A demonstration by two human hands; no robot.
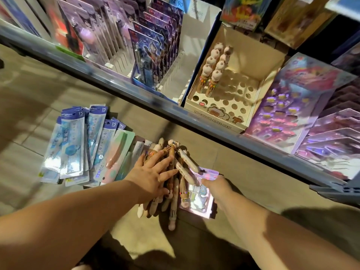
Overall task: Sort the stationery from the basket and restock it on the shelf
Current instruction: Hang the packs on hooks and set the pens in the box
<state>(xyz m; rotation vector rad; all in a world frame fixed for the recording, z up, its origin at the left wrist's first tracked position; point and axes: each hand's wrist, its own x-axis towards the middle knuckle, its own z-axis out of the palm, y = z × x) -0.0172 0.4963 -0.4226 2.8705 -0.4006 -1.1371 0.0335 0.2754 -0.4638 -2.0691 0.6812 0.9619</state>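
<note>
So we're at the gather-up-the-pens bit, by the look of it; our left hand (153, 172) lies flat with its fingers spread over the heap of chunky multicolour pens (182, 166) on the floor (253, 184), holding nothing, just pressing down; our right hand (216, 187) sits just right of the heap on a pink blister pack (196, 206), and honestly we can't tell if it's pinching the pack or only resting on it; the fingers are hidden from up here.

Tip, we reckon: rake the pens so they all point one way before scooping; they're crossed over each other and some lie on the pink pack. Take a few, not the lot; the display box (218, 121) on the shelf (136, 90), up ahead of the right hand, looks like it takes one pen per hole, heads up; most holes are free, with only a small cluster filled at its far left.

The pens themselves: tan and cream barrels, fat rounded character caps, coloured sliders near the top; smooth and round, so probably rolly. Left of the left hand the ruler packs (74, 145) lie fanned out.
</note>
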